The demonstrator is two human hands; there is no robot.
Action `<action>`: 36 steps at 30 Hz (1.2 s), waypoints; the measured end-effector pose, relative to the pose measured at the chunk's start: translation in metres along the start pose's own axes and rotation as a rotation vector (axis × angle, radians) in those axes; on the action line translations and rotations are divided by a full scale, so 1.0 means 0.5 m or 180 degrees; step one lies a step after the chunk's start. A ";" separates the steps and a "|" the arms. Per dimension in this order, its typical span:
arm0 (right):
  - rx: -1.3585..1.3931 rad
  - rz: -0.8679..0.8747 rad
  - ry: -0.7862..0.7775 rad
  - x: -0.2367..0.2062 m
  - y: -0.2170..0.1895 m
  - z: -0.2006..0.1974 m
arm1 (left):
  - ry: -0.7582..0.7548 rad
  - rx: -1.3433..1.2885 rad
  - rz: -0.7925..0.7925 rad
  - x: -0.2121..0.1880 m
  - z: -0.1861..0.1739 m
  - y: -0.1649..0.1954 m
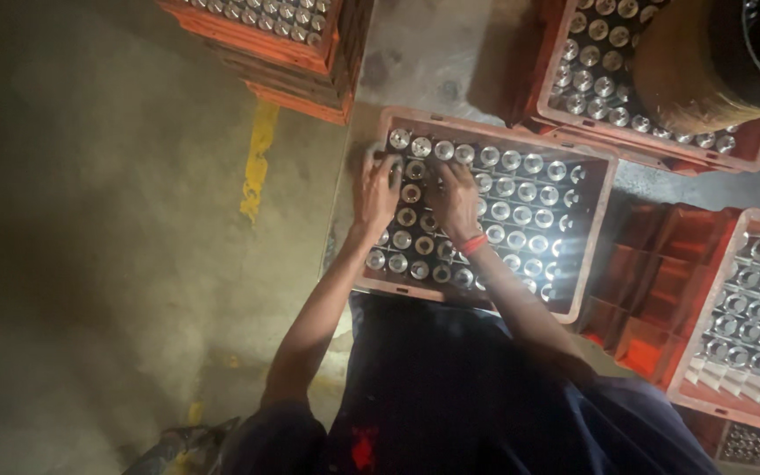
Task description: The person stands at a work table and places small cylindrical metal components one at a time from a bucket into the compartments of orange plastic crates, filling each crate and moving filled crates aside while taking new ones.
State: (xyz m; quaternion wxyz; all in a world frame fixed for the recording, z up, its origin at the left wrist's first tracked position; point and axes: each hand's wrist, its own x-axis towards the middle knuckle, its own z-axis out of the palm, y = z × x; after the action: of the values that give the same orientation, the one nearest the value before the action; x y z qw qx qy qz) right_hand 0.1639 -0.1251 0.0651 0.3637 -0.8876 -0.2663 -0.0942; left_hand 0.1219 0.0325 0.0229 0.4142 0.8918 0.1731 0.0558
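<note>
An orange plastic crate stands on the floor in front of me, filled with rows of shiny round metal parts. My left hand rests on the parts at the crate's left edge, fingers curled over them. Just to its right, my right hand, with a red band on the wrist, lies on the parts, fingers spread over them. Whether either hand grips a part is hidden by the fingers.
More orange crates of metal parts surround me: a stack at the top left, one at the top right under a brown drum, one at the right. An orange divider crate lies between. Concrete floor with a yellow mark spreads left.
</note>
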 end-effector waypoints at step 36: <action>0.0070 -0.0052 -0.0452 -0.044 -0.004 -0.003 | 0.0442 0.0235 0.0899 -0.050 -0.011 -0.004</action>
State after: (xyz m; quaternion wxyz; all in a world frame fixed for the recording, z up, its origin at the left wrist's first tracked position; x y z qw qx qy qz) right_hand 0.1445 -0.1340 0.0595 0.3529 -0.8858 -0.2997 -0.0310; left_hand 0.0965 0.0288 0.0262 0.3562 0.9159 0.0761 0.1686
